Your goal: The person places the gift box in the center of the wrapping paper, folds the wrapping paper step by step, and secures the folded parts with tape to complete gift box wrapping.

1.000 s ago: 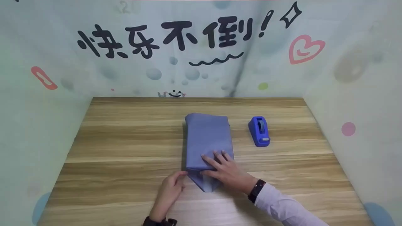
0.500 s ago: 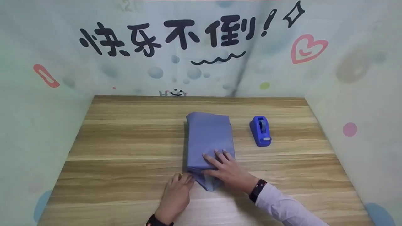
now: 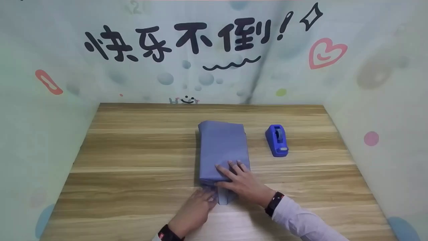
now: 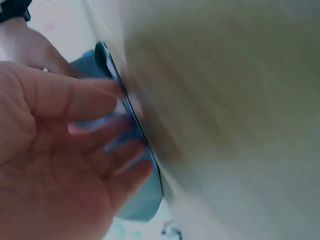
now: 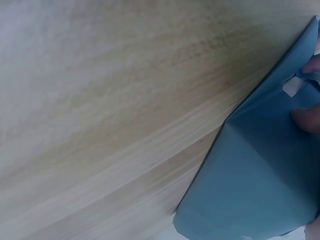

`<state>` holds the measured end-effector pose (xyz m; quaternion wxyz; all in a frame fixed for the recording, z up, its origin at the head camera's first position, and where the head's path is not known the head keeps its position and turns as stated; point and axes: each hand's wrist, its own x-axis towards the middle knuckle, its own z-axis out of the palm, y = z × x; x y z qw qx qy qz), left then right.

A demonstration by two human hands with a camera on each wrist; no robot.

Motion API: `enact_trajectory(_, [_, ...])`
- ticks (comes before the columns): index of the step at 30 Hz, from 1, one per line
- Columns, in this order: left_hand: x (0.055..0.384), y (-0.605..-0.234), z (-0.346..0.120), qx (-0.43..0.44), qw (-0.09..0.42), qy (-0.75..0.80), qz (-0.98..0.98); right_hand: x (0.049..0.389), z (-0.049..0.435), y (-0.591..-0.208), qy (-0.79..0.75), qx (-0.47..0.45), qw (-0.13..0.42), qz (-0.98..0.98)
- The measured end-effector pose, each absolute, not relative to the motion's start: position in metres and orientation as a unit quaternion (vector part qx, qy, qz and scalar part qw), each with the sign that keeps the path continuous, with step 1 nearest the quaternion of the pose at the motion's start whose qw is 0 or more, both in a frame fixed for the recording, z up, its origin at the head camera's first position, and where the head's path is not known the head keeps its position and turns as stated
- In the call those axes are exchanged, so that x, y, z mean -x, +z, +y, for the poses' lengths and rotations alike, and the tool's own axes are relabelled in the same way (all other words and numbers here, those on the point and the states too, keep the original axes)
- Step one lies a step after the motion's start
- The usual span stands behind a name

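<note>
A box-shaped package wrapped in blue-grey paper lies on the table, its near end drawn out into a folded paper flap. My right hand rests on its near right part with spread fingers; the thumb lies by the near edge. My left hand is at the left side of the flap, its fingertips against the paper. In the left wrist view, the fingers of the left hand look fairly straight and blurred beside the package. A small white piece shows on the paper in the right wrist view.
A blue tape dispenser stands on the wooden table, right of the package. Behind the table hangs a pale printed backdrop, which also closes in both sides.
My left hand has moved right, from the package's near left corner onto the left side of the flap, which now looks pushed inward. The right hand has stayed in place.
</note>
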<state>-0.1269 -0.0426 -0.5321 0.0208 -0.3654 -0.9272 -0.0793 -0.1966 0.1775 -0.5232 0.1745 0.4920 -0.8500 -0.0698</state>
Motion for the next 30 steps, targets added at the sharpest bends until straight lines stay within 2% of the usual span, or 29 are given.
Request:
enact_trajectory(7, [0.133, -0.520, -0.049, 0.381, -0.064, -0.168, -0.907, 0.196, 0.178, -0.524, -0.067, -0.490, 0.166, -0.853])
enact_trajectory(10, [0.135, -0.519, -0.052, 0.366, -0.067, -0.198, -0.907, 0.197, 0.178, -0.525, -0.063, -0.491, 0.171, -0.852])
enact_trajectory(24, [0.154, -0.534, -0.043, 0.404, 0.070, -0.052, -0.910, 0.198, 0.179, -0.526, -0.064, -0.495, 0.192, -0.845])
enact_trajectory(30, [0.163, -0.540, -0.037, 0.434, 0.147, 0.035, -0.888, 0.197, 0.178, -0.525, -0.046, -0.500, 0.173, -0.847])
